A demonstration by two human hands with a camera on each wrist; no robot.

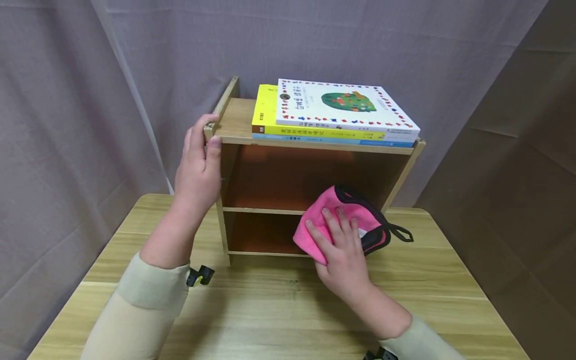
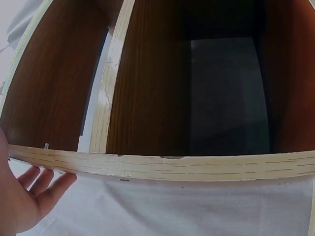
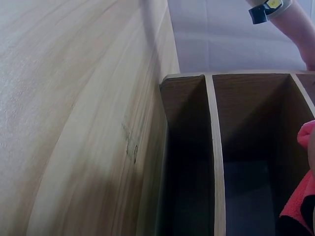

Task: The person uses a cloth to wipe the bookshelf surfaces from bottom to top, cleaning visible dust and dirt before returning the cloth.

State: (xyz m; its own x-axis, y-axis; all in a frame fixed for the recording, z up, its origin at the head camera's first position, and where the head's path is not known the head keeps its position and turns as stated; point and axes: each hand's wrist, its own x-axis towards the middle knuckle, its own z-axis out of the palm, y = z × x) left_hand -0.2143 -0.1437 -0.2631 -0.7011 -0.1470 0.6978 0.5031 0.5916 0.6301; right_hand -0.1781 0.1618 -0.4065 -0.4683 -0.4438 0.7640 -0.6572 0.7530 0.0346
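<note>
My left hand (image 1: 198,170) grips the upper left corner of a small wooden shelf (image 1: 263,211), thumb at the front edge. In the left wrist view its fingers (image 2: 51,191) lie along the outside of the side panel. My right hand (image 1: 344,255) holds a pink cloth (image 1: 315,240) with black trim and a hanging loop, in front of the shelf's right part. Its fingers spread over the cloth; the thumb is hidden. Only pink and black parts of the cloth (image 3: 298,204) show at the right wrist view's edge.
A white picture book (image 1: 310,107) lies on a yellow book (image 1: 263,107) and a blue-spined book (image 1: 315,138) on the shelf's top. The shelf stands on a wooden table (image 1: 270,310). Grey curtain (image 1: 180,50) hangs behind and beside it.
</note>
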